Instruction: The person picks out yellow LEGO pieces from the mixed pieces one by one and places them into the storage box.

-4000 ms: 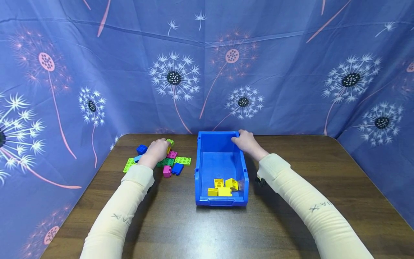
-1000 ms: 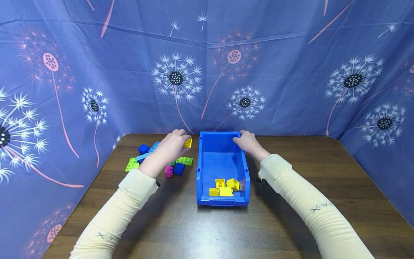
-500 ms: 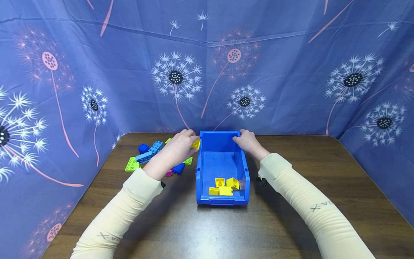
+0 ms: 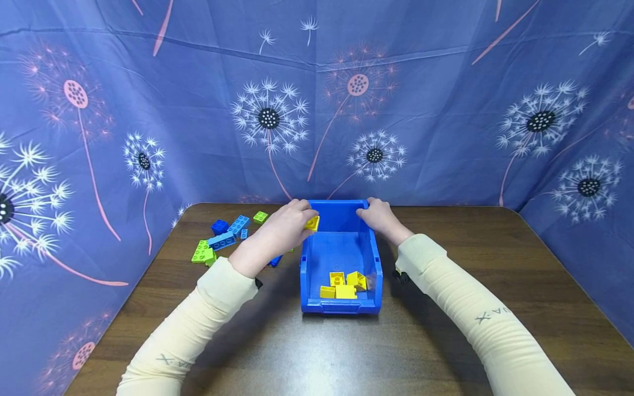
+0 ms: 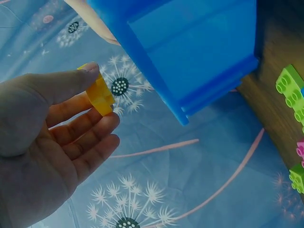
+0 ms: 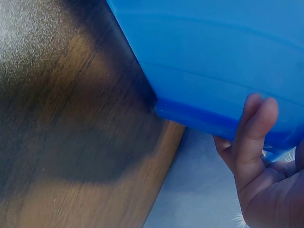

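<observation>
My left hand [image 4: 282, 234] pinches a yellow toy building brick [image 4: 312, 223] between thumb and fingers, at the back left edge of a blue plastic bin [image 4: 342, 309]. In the left wrist view, the thumb presses on one side of this yellow brick [image 5: 100, 97] and the fingertips on the other. My right hand [image 4: 378, 217] grips the bin's back right rim. The right wrist view shows its fingers [image 6: 255, 137] against the bin wall. Several yellow bricks [image 4: 345, 291] lie inside the bin near its low front.
Left of the bin, loose bricks lie on the wooden table [image 4: 337, 357]: light blue ones [image 4: 222, 240], a dark blue one [image 4: 220, 226] and lime green ones [image 4: 200, 251]. My left forearm hides part of this group. A blue patterned cloth [image 4: 317, 99] hangs behind the table.
Four seconds ago my left hand was down among the loose bricks. It has since lifted the yellow brick and carried it right to the bin's left edge. The right hand keeps its place.
</observation>
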A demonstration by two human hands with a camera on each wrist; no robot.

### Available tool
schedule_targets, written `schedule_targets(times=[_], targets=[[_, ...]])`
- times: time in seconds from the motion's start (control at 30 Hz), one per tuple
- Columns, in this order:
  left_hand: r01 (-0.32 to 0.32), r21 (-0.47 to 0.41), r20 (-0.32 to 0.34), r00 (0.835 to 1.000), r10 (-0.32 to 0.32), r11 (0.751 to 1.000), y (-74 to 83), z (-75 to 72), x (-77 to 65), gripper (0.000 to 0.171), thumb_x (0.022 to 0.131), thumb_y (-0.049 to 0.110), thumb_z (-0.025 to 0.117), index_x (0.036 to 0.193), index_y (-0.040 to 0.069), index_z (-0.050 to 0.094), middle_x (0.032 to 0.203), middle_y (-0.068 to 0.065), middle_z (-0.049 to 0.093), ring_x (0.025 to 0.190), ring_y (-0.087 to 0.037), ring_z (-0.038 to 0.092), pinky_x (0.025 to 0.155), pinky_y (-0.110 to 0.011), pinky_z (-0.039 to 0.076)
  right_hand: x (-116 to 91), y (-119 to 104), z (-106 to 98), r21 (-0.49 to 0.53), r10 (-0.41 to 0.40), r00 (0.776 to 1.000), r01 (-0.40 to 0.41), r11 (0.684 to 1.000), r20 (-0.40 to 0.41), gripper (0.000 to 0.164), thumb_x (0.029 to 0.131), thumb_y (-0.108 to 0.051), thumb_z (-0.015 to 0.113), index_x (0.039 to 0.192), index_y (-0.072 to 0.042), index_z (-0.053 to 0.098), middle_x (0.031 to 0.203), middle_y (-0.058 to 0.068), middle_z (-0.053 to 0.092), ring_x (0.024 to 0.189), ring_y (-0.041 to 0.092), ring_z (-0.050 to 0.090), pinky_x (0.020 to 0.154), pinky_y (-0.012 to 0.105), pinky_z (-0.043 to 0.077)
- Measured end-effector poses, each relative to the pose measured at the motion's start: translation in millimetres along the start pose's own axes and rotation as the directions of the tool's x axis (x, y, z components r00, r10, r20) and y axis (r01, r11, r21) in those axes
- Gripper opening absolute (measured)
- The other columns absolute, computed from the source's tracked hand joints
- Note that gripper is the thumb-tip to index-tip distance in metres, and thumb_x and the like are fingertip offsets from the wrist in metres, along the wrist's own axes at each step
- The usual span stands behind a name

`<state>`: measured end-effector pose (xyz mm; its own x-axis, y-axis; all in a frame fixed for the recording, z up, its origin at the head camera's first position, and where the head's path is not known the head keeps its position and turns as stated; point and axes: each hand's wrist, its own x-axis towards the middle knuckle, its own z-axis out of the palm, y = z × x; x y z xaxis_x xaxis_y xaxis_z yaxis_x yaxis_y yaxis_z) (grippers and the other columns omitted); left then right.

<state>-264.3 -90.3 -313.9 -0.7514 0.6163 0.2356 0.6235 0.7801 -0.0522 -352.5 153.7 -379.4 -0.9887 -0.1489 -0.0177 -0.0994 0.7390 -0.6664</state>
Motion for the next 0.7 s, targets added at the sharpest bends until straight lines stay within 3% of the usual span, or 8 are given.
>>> schedule_targets(times=[0.33,0.7], targets=[[-0.022,-0.002,0.012,1.0,0.022,1.0,15.4,1.5,4.7,0.037,0.083,0.025,0.073,0.116,0.01,0.066,0.105,-0.004,0.062,0.097,-0.017,0.054,0.085,-0.025,0.05,1.3,0.0,0.5,-0.014,-0.002,1.0,0.002,1.0,-0.011,0.041,0.094,-0.023,0.046,0.12,0.008,0.049,0.111,0.026,0.059,0.1,0.038,0.062,0.082,0.048,0.054],[-0.051,-0.044,0.064,0.996,0.054,0.998,28.0,7.1,3.6,0.039,0.084,0.027,0.072,0.118,0.011,0.065,0.105,-0.003,0.061,0.097,-0.015,0.054,0.086,-0.025,0.051,1.8,0.6,0.8,-0.017,0.003,1.0,-0.003,1.0,-0.007,0.047,0.095,-0.024,0.046,0.128,0.009,0.045,0.123,0.03,0.056,0.103,0.042,0.061,0.081,0.05,0.053]])
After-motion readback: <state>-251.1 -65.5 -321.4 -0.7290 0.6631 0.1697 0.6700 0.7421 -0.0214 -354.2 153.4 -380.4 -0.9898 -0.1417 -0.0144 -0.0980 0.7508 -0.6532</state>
